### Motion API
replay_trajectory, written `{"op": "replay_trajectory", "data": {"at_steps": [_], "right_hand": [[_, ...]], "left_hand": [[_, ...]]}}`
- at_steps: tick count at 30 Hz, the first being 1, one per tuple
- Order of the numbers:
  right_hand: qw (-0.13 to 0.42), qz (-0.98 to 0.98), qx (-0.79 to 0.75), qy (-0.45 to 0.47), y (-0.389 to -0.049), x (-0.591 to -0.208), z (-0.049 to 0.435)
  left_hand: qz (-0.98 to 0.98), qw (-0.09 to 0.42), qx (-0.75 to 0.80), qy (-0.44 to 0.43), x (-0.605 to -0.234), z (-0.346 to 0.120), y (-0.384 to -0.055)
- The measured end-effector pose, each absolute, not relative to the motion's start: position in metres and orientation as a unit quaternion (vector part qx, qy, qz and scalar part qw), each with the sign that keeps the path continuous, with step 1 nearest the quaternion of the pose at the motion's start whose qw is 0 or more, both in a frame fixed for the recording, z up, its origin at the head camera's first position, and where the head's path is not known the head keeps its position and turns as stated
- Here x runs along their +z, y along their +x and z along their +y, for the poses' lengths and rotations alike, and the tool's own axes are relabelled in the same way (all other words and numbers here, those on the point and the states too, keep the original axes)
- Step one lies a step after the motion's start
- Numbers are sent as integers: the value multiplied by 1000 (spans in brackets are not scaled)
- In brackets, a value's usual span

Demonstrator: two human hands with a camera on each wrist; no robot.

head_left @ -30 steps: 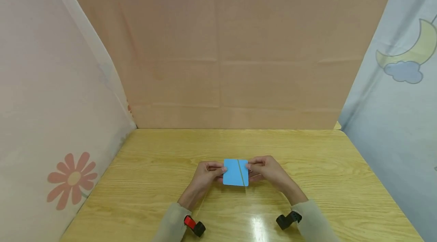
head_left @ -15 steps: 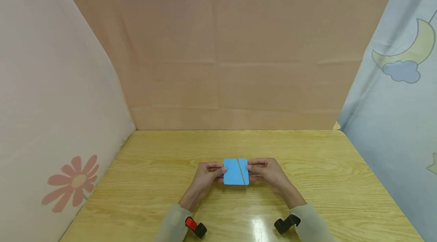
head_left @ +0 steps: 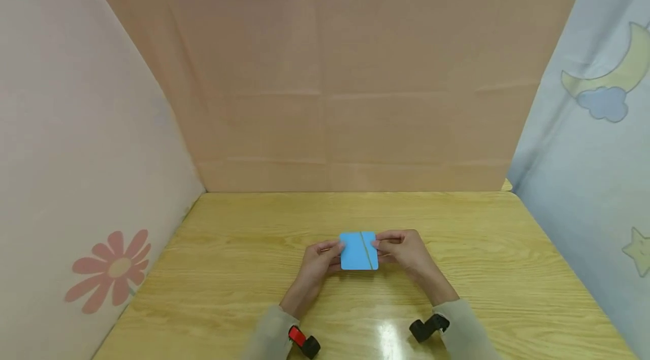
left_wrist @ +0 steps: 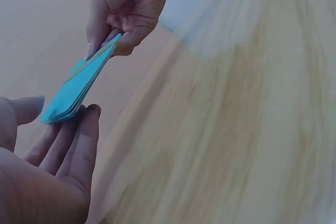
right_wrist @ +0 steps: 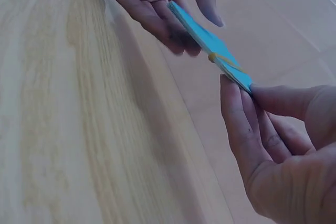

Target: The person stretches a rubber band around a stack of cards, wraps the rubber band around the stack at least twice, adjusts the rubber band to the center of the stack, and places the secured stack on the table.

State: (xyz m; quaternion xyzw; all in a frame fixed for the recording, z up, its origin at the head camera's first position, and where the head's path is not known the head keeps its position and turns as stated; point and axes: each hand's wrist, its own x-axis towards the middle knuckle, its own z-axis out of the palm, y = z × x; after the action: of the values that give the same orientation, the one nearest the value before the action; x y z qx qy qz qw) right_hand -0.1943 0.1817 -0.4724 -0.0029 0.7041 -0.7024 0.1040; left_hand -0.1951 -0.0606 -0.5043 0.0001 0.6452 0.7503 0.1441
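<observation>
right hand (head_left: 412,253) pinches blue cards (head_left: 352,251) | left hand (head_left: 316,263) beneath, apparently touching

The right hand (left_wrist: 128,3) pinches 1 banded blue card stack (left_wrist: 80,85).

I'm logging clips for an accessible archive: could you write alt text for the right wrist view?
A right hand pinches one end of a thin blue stack crossed by a yellow band. The left hand is at the other end, thumb apart from it; a wood-grained table fills the left side.
</observation>
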Motion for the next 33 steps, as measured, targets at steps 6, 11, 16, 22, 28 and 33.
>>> {"op": "replay_trajectory", "data": {"at_steps": [6,11,16,22,28,33], "right_hand": [[77,708,-701,18,-197,-469,184],[59,705,-705,36,-200,-467,185],[51,695,-716,41,-202,-466,186],[52,691,-720,37,-203,-466,189],[56,683,-727,37,-204,-463,187],[57,679,-731,36,-203,-462,186]], "left_hand": [[574,168,801,-15,-510,-40,-191],[519,188,834,-16,-513,-24,-182],[486,182,855,-23,-513,-10,-176],[476,174,861,-43,-512,2,-173],[459,149,873,-67,-509,15,-171],[442,130,883,-84,-508,23,-169]]}}
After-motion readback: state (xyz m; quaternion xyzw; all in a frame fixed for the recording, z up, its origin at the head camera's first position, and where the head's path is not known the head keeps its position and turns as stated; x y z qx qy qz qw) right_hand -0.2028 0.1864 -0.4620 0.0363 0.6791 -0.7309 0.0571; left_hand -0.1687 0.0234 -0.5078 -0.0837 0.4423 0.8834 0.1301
